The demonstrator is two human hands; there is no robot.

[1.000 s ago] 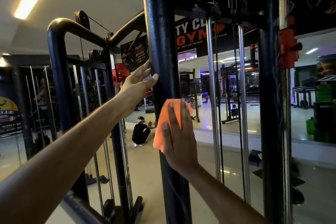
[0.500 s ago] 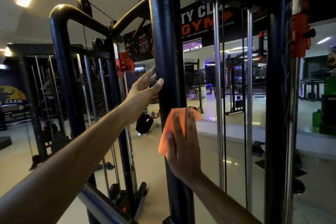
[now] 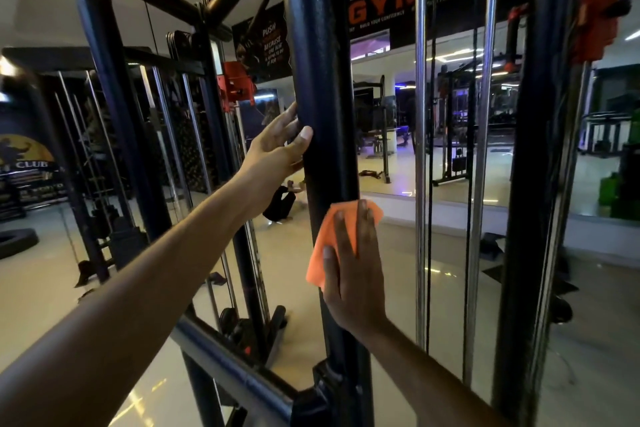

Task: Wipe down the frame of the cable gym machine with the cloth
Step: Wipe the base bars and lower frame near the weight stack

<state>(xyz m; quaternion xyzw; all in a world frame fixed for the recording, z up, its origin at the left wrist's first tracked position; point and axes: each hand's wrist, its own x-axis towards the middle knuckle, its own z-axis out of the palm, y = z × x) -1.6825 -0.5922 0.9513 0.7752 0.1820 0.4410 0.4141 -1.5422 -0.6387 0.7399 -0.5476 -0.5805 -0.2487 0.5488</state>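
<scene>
A thick black upright post of the cable machine frame (image 3: 320, 55) runs down the middle of the view. My right hand (image 3: 353, 274) presses an orange cloth (image 3: 323, 246) flat against the post, fingers straight and pointing up. Higher on the post, my left hand (image 3: 278, 146) rests on its left side, thumb on the front and fingers reaching behind. A black crossbar (image 3: 239, 381) joins the post at the bottom left.
Two chrome guide rods (image 3: 420, 149) and black cables hang just right of the post. Another black upright (image 3: 533, 184) with a red pulley carriage (image 3: 599, 10) stands at the right. A curved black frame tube (image 3: 104, 28) and weight stacks are on the left. A mirror wall lies behind.
My right hand and the cloth have slid down the post. The view has tilted downward, so the lower crossbar now shows. My left hand keeps its place on the post.
</scene>
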